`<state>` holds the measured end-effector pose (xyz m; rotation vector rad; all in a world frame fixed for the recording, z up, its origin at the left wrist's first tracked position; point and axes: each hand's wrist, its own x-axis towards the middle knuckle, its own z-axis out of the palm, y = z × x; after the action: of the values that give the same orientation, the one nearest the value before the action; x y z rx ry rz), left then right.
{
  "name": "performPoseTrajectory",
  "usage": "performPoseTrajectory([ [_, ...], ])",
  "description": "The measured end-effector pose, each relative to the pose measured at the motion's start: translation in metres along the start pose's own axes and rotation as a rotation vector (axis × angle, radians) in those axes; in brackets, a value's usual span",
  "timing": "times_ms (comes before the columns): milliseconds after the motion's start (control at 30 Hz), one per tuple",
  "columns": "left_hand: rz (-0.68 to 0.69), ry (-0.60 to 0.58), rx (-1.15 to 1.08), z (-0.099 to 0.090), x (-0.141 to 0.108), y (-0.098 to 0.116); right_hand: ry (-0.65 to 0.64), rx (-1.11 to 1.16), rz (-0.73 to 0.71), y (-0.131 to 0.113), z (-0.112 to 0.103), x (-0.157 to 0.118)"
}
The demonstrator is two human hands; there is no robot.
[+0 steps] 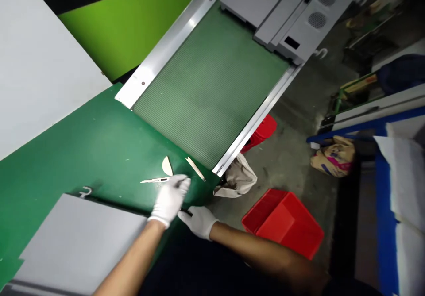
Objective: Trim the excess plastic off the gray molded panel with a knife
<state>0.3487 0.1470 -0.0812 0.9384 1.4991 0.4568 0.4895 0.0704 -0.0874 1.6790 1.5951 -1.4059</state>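
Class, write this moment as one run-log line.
left hand: holds craft knife | right hand: holds small black object | nearby: cream scrap on green panel

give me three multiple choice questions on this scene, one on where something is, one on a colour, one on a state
1. Where is the red plastic crate?
A) on the white board
B) on the grey concrete floor
C) on the ribbed sheet

2. What colour are the gloves on the left hand and right hand?
A) white
B) red
C) blue

3. Where is the slim silver craft knife?
A) in the crate
B) on the floor
C) in the left hand

1 B: the crate stands on the floor.
2 A: both gloves show white.
3 C: the blade sticks out from the left hand's fingers.
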Motion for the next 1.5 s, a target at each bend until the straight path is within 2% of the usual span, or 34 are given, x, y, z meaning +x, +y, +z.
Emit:
performPoseTrajectory([
  [33, -0.017, 0.087, 0.073, -0.028, 0.002, -0.01, 0.016, 0.043, 0.025, 0.001, -0.001, -0.002],
  [133, -0.234, 0.489, 0.346, -0.122, 0.003, -0.043, 0.04, 0.103, 0.028, -0.001, -0.006, -0.005],
  [167, -0.345, 0.585, 0.443, -0.15, 0.001, -0.055, 0.036, 0.092, 0.014, -0.005, -0.006, -0.006],
  [233, -0.465, 0.754, 0.553, -0.198, -0.005, -0.078, 0.018, 0.069, -0.023, -0.018, -0.006, -0.008],
  [300, -0.44, 0.741, 0.628, -0.233, -0.01, -0.099, 0.006, 0.072, -0.068, -0.036, -0.002, -0.006],
  [367, -0.477, 0.551, 0.571, -0.258, -0.009, -0.117, -0.001, 0.097, -0.138, -0.059, 0.002, 0.003],
  [433, -0.418, 0.332, 0.452, -0.278, -0.003, -0.132, -0.029, 0.046, -0.191, -0.089, 0.008, 0.022],
  [467, -0.412, 0.308, 0.424, -0.286, 0.001, -0.137, -0.052, -0.004, -0.215, -0.105, 0.011, 0.033],
  [567, -0.44, 0.291, 0.34, -0.299, 0.008, -0.144, -0.103, -0.149, -0.303, -0.161, 0.023, 0.07],
  [667, -0.491, 0.277, 0.28, -0.303, 0.008, -0.147, -0.118, -0.232, -0.335, -0.21, 0.036, 0.104],
  [800, -0.474, 0.266, 0.141, -0.3, 0.003, -0.157, -0.146, -0.286, -0.328, -0.247, 0.051, 0.13],
  [900, -0.496, 0.281, 0.111, -0.296, 0.001, -0.163, -0.163, -0.306, -0.319, -0.251, 0.057, 0.131],
  [1000, -0.508, 0.305, 0.089, -0.295, 0.0, -0.165, -0.169, -0.305, -0.316, -0.246, 0.06, 0.124],
  [1200, -0.488, 0.3, 0.055, -0.297, -0.002, -0.168, -0.101, -0.286, -0.344, -0.239, 0.067, 0.115],
  [1500, -0.479, 0.297, 0.135, -0.298, -0.007, -0.161, -0.133, -0.279, -0.264, -0.257, 0.065, 0.112],
])
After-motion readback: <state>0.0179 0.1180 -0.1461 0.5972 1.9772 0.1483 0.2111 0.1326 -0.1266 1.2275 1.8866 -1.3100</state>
